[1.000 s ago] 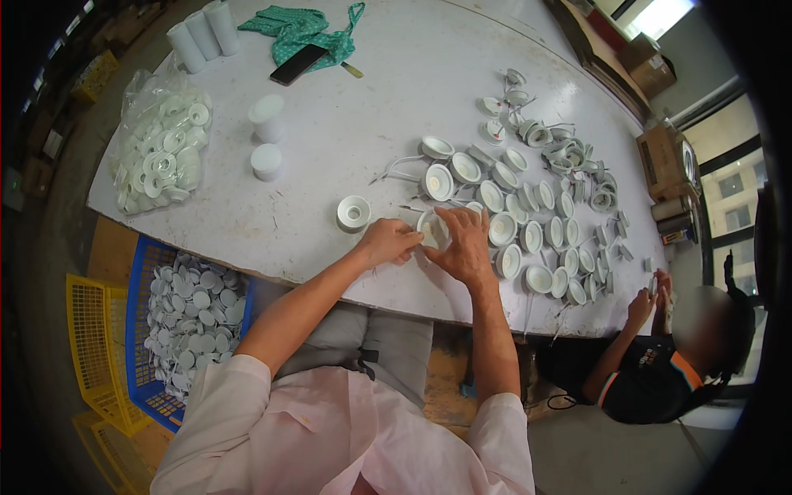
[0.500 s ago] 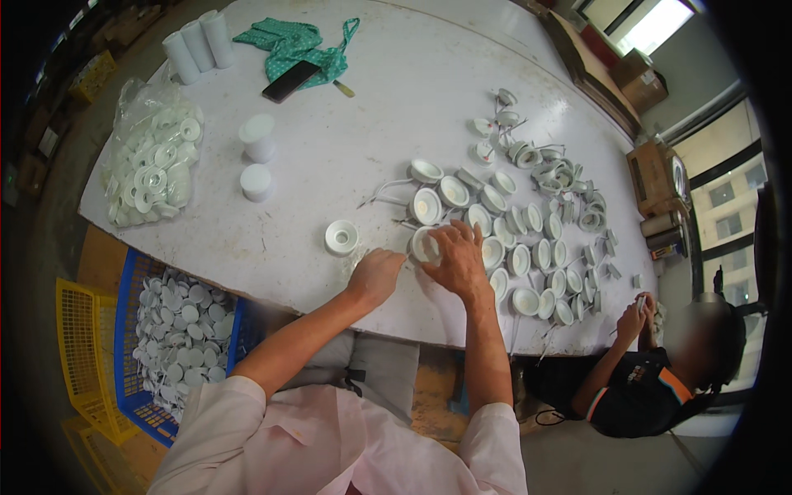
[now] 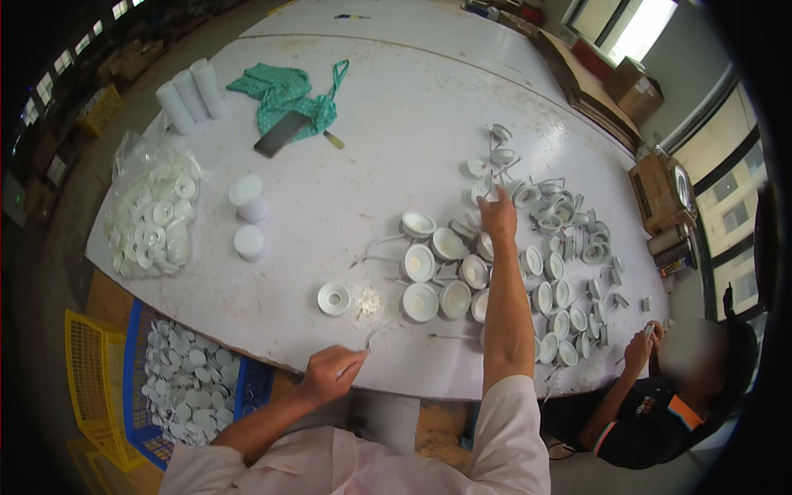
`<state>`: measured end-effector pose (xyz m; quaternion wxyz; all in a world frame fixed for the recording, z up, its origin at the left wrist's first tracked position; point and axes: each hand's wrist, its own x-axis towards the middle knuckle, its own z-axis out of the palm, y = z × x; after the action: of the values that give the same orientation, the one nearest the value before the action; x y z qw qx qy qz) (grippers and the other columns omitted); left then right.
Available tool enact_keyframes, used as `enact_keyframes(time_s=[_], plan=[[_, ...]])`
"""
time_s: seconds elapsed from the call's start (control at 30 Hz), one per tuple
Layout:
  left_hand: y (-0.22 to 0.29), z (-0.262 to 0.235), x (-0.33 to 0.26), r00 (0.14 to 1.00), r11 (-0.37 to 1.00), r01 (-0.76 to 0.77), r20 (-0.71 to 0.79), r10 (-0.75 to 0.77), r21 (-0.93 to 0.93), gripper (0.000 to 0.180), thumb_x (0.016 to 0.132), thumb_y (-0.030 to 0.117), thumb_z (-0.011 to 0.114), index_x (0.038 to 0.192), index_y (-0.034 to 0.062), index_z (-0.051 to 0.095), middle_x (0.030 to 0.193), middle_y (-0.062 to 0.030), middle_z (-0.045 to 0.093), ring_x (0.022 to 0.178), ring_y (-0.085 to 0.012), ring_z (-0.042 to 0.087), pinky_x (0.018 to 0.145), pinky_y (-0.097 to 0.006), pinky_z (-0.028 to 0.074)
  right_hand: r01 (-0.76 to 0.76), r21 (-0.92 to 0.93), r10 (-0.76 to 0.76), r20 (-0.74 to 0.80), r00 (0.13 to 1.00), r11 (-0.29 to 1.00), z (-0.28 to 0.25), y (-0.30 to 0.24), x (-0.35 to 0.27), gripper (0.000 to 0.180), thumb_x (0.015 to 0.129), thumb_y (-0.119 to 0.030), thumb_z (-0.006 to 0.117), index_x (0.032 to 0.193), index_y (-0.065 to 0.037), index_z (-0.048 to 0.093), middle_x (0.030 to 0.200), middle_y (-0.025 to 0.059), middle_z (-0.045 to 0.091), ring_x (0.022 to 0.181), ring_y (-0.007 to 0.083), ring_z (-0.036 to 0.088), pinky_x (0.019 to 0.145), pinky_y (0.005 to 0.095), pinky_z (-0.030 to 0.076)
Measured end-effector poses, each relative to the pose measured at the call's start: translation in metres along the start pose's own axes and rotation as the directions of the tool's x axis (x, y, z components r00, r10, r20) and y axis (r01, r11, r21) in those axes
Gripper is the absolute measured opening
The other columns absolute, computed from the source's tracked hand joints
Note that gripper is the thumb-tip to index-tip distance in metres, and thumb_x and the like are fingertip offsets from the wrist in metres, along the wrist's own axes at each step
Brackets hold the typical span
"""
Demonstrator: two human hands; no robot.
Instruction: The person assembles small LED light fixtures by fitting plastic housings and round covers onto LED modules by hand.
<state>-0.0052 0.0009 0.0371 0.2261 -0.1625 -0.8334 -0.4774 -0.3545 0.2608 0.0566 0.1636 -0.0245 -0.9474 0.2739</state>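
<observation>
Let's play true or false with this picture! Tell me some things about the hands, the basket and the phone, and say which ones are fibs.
1. The right hand reaches farther across the table than the left hand. True.
2. The blue basket has white discs inside. True.
3. The left hand is inside the blue basket. False: it is by the table's near edge.
4. The phone lies partly on the green cloth. True.
5. The blue basket sits on top of the table. False: it is lower down, past the table's edge.
</observation>
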Motion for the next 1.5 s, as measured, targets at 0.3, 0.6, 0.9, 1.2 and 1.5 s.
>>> enact_keyframes(time_s=[0.3,0.6,0.9,1.2,1.5], plan=[[0.017,-0.022,0.005,0.944,0.926,0.327,0.112,-0.311,-0.188,0.019,0.082,0.003,0.067,0.101,0.0019,0.07,0.084,-0.0126,0.069,0.068,-0.017,0.064,0.064,-0.028,0.051,0.096,0.61,-0.088,-0.044,0.995,0.787,-0.023,-0.086,-0.044,0.02,0.095,-0.017,0.052,0.092,-0.001,0.063,0.08,0.0144,0.069,0.068,0.024,0.066,0.062,0.0351,0.051],[0.041,0.001,0.072,0.974,0.691,0.169,0.011,-0.228,-0.703,0.041,0.094,0.026,0.06,0.125,-0.0005,0.055,0.108,-0.0121,0.066,0.104,-0.0212,0.061,0.089,-0.031,0.049,-0.627,0.657,-0.361,0.513,0.779,-0.419,-0.052,-0.106,-0.243,0.024,0.1,-0.021,0.045,0.103,0.0,0.057,0.084,0.0072,0.063,0.07,0.016,0.06,0.057,0.0273,0.048],[0.051,-0.023,0.03,0.947,0.614,0.26,0.073,-0.312,-0.746,0.047,0.09,0.038,0.065,0.113,-0.002,0.059,0.094,-0.0064,0.067,0.088,-0.0144,0.063,0.08,-0.028,0.051,-0.706,0.464,-0.145,0.773,0.618,-0.535,-0.058,-0.149,-0.307,0.032,0.101,-0.022,0.036,0.115,0.003,0.053,0.097,0.0114,0.065,0.077,0.0163,0.062,0.067,0.0303,0.053],[0.013,-0.057,-0.006,0.857,0.653,0.308,-0.097,-0.507,-0.692,0.025,0.087,0.012,0.063,0.107,-0.004,0.062,0.093,-0.0098,0.069,0.08,-0.0116,0.065,0.068,-0.026,0.052,-0.448,0.73,-0.05,0.548,0.835,0.516,-0.022,-0.114,-0.328,0.019,0.091,-0.015,0.061,0.099,0.002,0.066,0.078,0.0103,0.067,0.067,0.0184,0.062,0.066,0.0305,0.051],[-0.017,-0.078,-0.048,0.673,0.406,0.486,0.035,-0.739,-0.774,0.026,0.089,0.005,0.059,0.11,-0.0091,0.058,0.097,-0.0152,0.067,0.08,-0.023,0.07,0.066,-0.032,0.059,0.579,0.124,-0.589,0.064,0.806,0.806,0.014,-0.156,-0.285,0.048,0.072,-0.021,0.079,0.11,0.003,0.063,0.109,0.0208,0.061,0.1,0.0353,0.056,0.085,0.0423,0.048]])
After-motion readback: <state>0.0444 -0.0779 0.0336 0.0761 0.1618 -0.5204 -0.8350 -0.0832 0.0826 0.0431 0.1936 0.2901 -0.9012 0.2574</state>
